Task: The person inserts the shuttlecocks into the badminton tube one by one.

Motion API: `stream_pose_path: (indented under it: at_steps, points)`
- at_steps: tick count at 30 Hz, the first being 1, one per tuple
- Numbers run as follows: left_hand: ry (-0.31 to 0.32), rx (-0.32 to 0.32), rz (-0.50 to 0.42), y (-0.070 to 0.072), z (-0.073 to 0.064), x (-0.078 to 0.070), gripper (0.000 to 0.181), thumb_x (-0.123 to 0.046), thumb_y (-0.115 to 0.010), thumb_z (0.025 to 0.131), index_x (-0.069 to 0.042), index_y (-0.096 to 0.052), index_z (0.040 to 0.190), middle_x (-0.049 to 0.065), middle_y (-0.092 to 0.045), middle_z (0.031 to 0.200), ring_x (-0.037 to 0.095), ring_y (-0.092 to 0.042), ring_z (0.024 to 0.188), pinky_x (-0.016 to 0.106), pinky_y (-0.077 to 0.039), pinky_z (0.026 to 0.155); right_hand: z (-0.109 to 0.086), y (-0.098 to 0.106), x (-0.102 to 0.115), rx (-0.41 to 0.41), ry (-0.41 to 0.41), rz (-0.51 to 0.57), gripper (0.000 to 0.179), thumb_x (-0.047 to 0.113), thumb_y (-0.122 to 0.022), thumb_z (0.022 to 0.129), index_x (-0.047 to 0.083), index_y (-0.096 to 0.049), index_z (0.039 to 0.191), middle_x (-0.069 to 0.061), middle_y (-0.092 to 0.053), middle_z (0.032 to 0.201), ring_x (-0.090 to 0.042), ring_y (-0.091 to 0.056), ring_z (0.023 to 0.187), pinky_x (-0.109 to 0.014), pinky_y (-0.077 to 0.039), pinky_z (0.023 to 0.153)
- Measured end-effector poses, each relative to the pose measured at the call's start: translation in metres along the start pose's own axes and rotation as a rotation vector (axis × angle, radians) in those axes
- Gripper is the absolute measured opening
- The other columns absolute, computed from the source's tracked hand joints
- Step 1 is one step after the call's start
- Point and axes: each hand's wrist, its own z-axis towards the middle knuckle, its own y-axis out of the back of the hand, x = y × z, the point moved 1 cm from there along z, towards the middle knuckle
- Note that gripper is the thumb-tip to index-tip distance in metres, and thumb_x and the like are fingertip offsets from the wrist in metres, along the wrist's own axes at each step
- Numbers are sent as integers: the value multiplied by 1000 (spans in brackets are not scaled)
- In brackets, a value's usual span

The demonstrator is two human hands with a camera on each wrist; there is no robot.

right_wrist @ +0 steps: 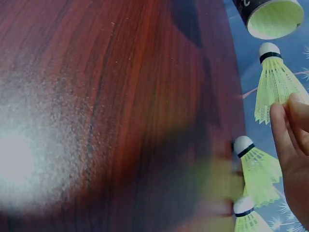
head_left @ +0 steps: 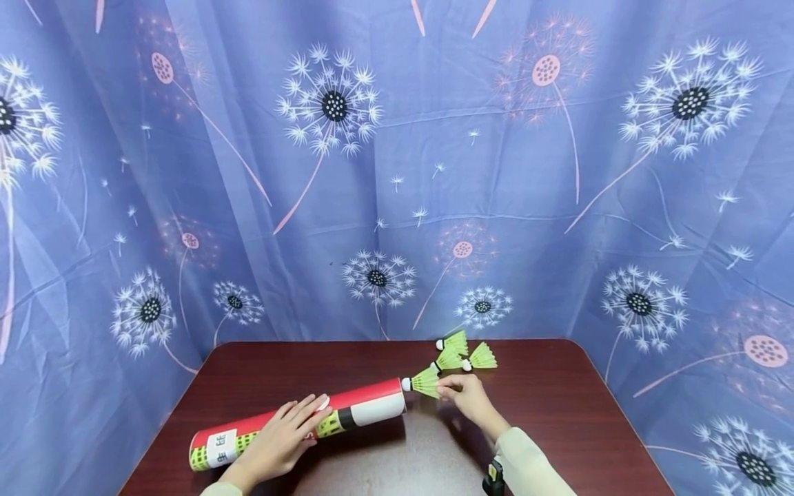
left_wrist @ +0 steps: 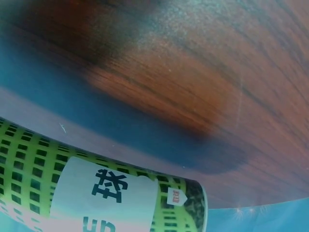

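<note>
A shuttlecock tube, red, white and yellow-green, lies lengthwise on the left and middle of the table in the head view. Over its middle my left hand grips it, fingers across the top and thumb on the near side. My right hand pinches the skirt edge of a yellow-green shuttlecock between thumb and fingertips. Its white cork points at the tube's right end. In the right wrist view that cork sits just outside the round open mouth. The left wrist view shows the tube's label, but not the hand.
Three more shuttlecocks lie close together near the table's back edge, one at the rear, one in front and one to the right. A dandelion-print curtain hangs behind and beside the dark red wooden table.
</note>
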Motion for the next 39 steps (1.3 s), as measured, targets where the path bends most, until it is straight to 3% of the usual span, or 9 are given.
stream_pose_path:
  at_steps: [7, 13, 16, 20, 23, 26, 29, 35, 39]
  points:
    - [-22, -27, 6, -1, 1, 0, 67, -25, -67, 84, -13, -44, 146, 10, -42, 148, 34, -50, 125, 45, -38, 95, -4, 4, 8, 60, 77, -9, 12, 3, -70, 84, -7, -72, 90, -16, -71, 81, -29, -69, 66, -33, -57, 62]
    - [-10, -19, 0, -1, 0, -2, 74, -21, -72, 78, -13, -43, 146, 8, -39, 150, 33, -48, 127, 47, -41, 94, -9, 4, 12, 70, 64, 7, 10, -2, -69, 83, -9, -72, 90, -20, -71, 83, -30, -69, 67, -39, -57, 63]
    - [-7, -19, 4, -1, -1, -2, 76, -21, -74, 77, -14, -43, 146, 8, -39, 151, 31, -47, 129, 47, -42, 94, -11, 4, 30, 80, 61, 1, 10, -6, -67, 83, -12, -70, 90, -23, -70, 82, -34, -68, 67, -32, -57, 62]
    - [3, -8, -3, 1, 0, -3, 74, -22, -73, 79, -15, -43, 146, 6, -38, 151, 30, -47, 129, 46, -42, 95, -10, -1, 28, 86, 66, -2, 9, -3, -69, 83, -8, -72, 90, -18, -71, 81, -24, -68, 66, -33, -57, 63]
    - [8, -4, -7, 1, 2, -4, 73, -22, -72, 79, -14, -44, 146, 5, -38, 152, 31, -48, 128, 46, -42, 95, -6, -7, 13, 86, 79, 4, 9, 1, -70, 83, -4, -74, 89, -13, -72, 80, -13, -67, 66, -41, -57, 63]
    - [-3, -19, -7, -1, 2, -3, 72, -22, -71, 79, -14, -44, 145, 7, -40, 150, 32, -48, 127, 47, -43, 94, -5, -11, 16, 96, 98, 15, 10, 2, -71, 83, -5, -74, 90, -14, -72, 80, -13, -67, 67, -38, -57, 64]
    - [-22, -42, -10, -3, 3, -1, 63, -26, -65, 87, -13, -44, 145, 10, -43, 148, 33, -50, 126, 48, -43, 93, -4, -15, 18, 105, 117, 35, 11, 2, -71, 83, -5, -74, 90, -16, -72, 81, -17, -68, 67, -36, -58, 64]
    - [-29, -63, -11, -6, 5, -2, 50, -38, -37, 102, -13, -45, 145, 9, -43, 148, 33, -51, 125, 47, -42, 93, -4, -21, 20, 120, 141, 36, 10, 2, -71, 82, -6, -74, 89, -15, -72, 81, -14, -68, 68, -32, -58, 64]
    - [-33, -64, -13, -7, 5, -3, 50, -37, -39, 101, -13, -45, 145, 10, -44, 147, 33, -51, 125, 47, -43, 93, -5, -24, 30, 114, 152, 21, 9, -4, -70, 81, -8, -73, 88, -18, -71, 81, -17, -69, 68, -30, -57, 63]
